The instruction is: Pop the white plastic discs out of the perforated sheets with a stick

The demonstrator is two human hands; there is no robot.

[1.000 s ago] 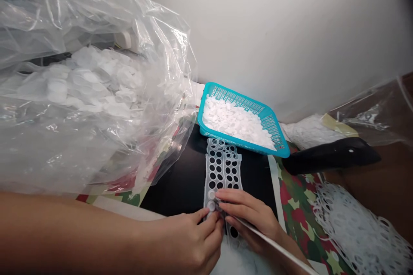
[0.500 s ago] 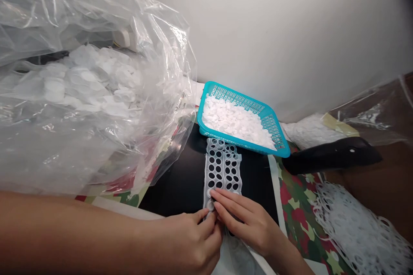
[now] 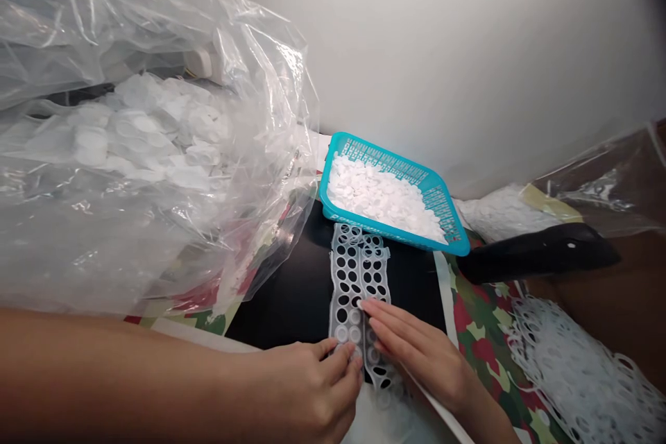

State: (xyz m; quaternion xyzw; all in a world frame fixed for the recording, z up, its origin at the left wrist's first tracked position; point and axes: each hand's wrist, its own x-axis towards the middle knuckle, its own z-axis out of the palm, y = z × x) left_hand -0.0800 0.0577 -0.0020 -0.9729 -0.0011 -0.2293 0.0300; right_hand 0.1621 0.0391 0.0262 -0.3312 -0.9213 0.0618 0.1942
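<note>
Left perforated strip (image 3: 347,267): translucent plastic, two columns of round holes, laid lengthwise on a black board (image 3: 281,312); small round discs (image 3: 340,333) are seated in some holes near the hands. Right perforated strip (image 3: 373,272): same pattern, laid alongside, with its far end crumpled just below the basket.

Left hand (image 3: 322,388): fingers bent, tips placed on the near part of the left strip; whether the strip is pinched by the grip cannot be told. Right hand (image 3: 431,361): fingers extended and set close together over the right strip, tips directed toward the gap between strips; whether anything is grasped cannot be told.

Turquoise slatted basket (image 3: 458,241): placed at the far edge of the board, heaped with small white pieces (image 3: 382,198). Clear plastic bag (image 3: 275,90): located at left, translucent rounded pieces (image 3: 140,125) contained. Tangled white ring-like scraps (image 3: 587,368): piled at right. Black elongated object (image 3: 541,253): located beyond the scraps. Red-and-green patterned covering (image 3: 481,333): spread over the tabletop.
</note>
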